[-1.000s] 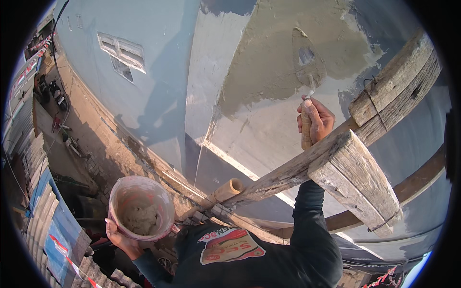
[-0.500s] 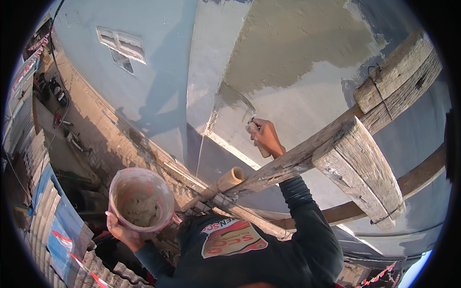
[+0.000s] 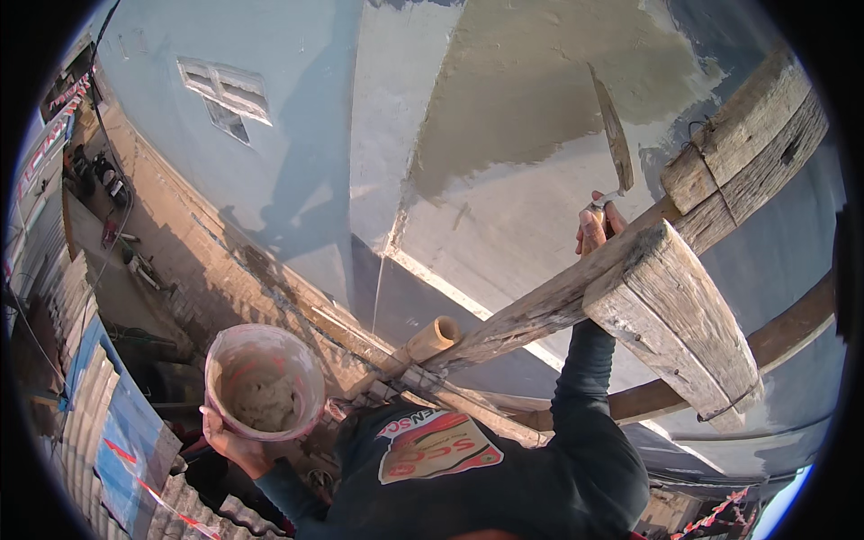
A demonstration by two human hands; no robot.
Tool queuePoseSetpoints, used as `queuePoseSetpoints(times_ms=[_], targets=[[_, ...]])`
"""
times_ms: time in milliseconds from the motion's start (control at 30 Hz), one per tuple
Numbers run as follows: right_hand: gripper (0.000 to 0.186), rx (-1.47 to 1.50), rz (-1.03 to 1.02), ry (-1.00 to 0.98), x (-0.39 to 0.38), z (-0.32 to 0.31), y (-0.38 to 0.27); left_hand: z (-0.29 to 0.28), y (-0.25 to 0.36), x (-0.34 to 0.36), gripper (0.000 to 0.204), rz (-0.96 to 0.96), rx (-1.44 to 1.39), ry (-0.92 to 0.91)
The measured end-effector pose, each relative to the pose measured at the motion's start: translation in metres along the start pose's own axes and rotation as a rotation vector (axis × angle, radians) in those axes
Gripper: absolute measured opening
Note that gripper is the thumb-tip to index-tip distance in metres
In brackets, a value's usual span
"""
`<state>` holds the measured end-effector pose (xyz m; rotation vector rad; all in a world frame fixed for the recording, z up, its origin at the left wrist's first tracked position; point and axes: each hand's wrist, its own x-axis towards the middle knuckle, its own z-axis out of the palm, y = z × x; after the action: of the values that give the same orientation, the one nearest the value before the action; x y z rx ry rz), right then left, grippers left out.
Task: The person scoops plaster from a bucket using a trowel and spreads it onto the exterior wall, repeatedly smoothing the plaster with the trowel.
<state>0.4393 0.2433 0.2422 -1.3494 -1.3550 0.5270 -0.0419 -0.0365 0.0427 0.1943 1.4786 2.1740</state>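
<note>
My right hand [image 3: 596, 225] is closed on the handle of a trowel [image 3: 610, 121]; its mortar-smeared blade is seen nearly edge-on over the patch of wet grey-brown plaster [image 3: 504, 81] on the wall. Part of the hand and forearm is behind a weathered timber beam [image 3: 522, 306]. At the lower left, my left hand [image 3: 229, 436] grips a pale pink plastic bucket [image 3: 310, 369] holding grey mortar [image 3: 270, 405].
A short timber block [image 3: 661, 324] crosses the beam; another [image 3: 711, 162] is wired on. A bamboo pole end [image 3: 432, 337] sticks up near the middle. Far below lie a paved path [image 3: 189, 261] and parked motorbikes [image 3: 112, 180]; corrugated roofing [image 3: 90, 414] and cables edge the left.
My right hand and the trowel moved down-left to the patch's lower edge, then back up and right, with the blade turned nearly edge-on. The bucket in my left hand has shifted only slightly.
</note>
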Motion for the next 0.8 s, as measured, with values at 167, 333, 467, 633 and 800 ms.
queuePoseSetpoints(times_ms=[167,333,467,633,800], targets=[[0.034,-0.202,-0.278,-0.215,-0.028,0.054,0.045,-0.004,-0.007,-0.002,0.049,-0.013,-0.042,-0.006],[0.026,-0.326,-0.275,-0.485,-0.046,0.106,0.104,0.000,-0.001,-0.013,0.050,0.020,-0.013,0.037],[0.027,-0.324,-0.074,-0.688,-0.050,0.128,0.131,-0.011,-0.002,-0.017,0.050,0.013,-0.005,0.086],[0.024,-0.306,-0.105,-0.665,-0.052,0.148,0.143,-0.012,0.000,-0.024,0.052,-0.003,-0.010,0.021],[0.021,-0.373,-0.066,-0.746,-0.036,0.150,0.125,-0.021,-0.007,-0.026,0.052,0.017,0.009,0.089]])
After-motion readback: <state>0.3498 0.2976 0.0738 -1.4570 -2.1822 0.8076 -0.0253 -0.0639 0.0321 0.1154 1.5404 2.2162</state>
